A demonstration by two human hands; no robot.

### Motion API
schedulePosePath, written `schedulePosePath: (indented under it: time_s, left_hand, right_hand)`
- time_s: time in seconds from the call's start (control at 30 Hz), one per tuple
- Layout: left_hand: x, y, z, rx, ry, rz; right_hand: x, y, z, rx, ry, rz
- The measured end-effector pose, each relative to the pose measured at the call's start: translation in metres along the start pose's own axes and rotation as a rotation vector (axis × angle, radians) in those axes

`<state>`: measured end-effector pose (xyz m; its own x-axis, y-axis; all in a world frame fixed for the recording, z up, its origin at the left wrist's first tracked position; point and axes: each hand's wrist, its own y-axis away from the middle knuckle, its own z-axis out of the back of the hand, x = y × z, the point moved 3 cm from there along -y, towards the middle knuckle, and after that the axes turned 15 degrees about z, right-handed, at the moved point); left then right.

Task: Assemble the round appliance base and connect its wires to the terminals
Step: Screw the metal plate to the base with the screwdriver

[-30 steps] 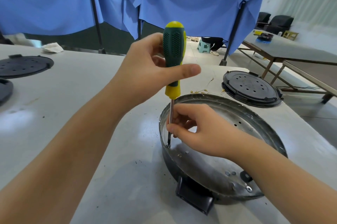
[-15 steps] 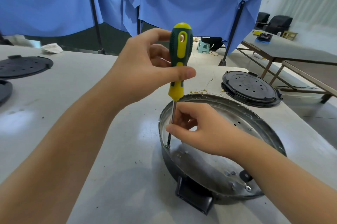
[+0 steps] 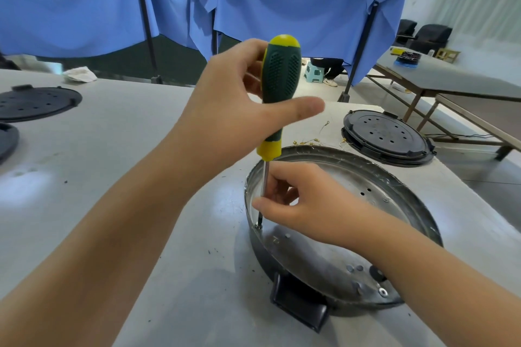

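The left hand (image 3: 225, 109) grips the upright screwdriver (image 3: 277, 92) handle for turning, while the right hand (image 3: 304, 205) pinches its shaft, steadying the tip on a screw (image 3: 258, 226) at the round base (image 3: 394, 177)'s left wall.

The screwdriver (image 3: 277, 98) tip (possibly on a screw) is too small to tell.

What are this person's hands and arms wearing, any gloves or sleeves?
Nothing shows on them. The left hand and right hand are bare, without gloves, and no ring, watch or bracelet is visible. Both forearms are uncovered as far as the picture's edge, so no sleeve appears.
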<state>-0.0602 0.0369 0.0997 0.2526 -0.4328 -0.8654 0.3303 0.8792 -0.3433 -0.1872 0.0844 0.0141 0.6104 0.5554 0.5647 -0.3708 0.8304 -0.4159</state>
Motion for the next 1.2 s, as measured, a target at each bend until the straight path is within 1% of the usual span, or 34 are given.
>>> schedulePosePath:
  time_s: [0.07, 0.17, 0.27, 0.4, 0.47, 0.5, 0.57, 0.6, 0.67, 0.73, 0.77, 0.83, 0.9, 1.1, 1.2]
  left_hand:
    - [0.001, -0.001, 0.003, -0.063, 0.013, 0.010]
    - [0.001, -0.003, 0.006, -0.042, 0.067, 0.047]
    - [0.000, -0.002, 0.005, 0.063, 0.117, 0.062]
    - [-0.002, -0.001, 0.002, 0.291, 0.223, 0.034]
    - [-0.002, 0.000, 0.000, 0.346, 0.226, 0.025]
    - [-0.002, 0.001, -0.001, 0.348, 0.217, 0.024]
    - [-0.002, 0.001, -0.005, 0.303, 0.174, 0.027]
    - [-0.002, 0.002, -0.006, 0.251, 0.121, 0.017]
    - [-0.004, 0.002, -0.005, 0.113, 0.006, -0.021]
    - [-0.006, 0.003, 0.001, -0.014, -0.030, -0.052]
    - [-0.006, 0.002, 0.003, -0.052, -0.036, -0.055]
    - [-0.005, 0.001, 0.007, -0.074, -0.044, -0.040]
    - [-0.005, 0.000, 0.009, -0.040, -0.026, -0.017]
    - [0.000, -0.004, 0.010, 0.163, 0.133, -0.004]
    - [0.000, -0.005, 0.009, 0.283, 0.197, -0.015]
  right_hand:
    - [0.000, -0.001, 0.000, -0.001, 0.005, 0.001]
    - [0.000, -0.001, 0.000, -0.001, 0.016, -0.008]
    - [0.000, 0.000, 0.001, -0.007, 0.017, -0.016]
    - [-0.001, 0.001, 0.001, 0.002, 0.012, -0.032]
    - [-0.001, 0.000, 0.000, 0.009, 0.013, -0.035]
    - [-0.001, 0.000, 0.000, 0.012, 0.018, -0.034]
    - [-0.001, 0.000, -0.001, 0.019, 0.029, -0.029]
    - [-0.001, 0.000, -0.001, 0.021, 0.032, -0.026]
    - [0.000, 0.000, -0.001, 0.022, 0.029, -0.018]
    - [0.000, 0.000, -0.002, 0.027, 0.027, -0.008]
    - [0.000, 0.000, -0.002, 0.029, 0.030, -0.005]
    - [0.001, 0.000, -0.002, 0.033, 0.031, -0.008]
    - [0.000, 0.000, -0.001, 0.035, 0.034, -0.019]
    - [0.000, 0.000, 0.001, 0.044, 0.049, -0.069]
    - [0.003, -0.001, 0.006, 0.088, -0.033, -0.146]
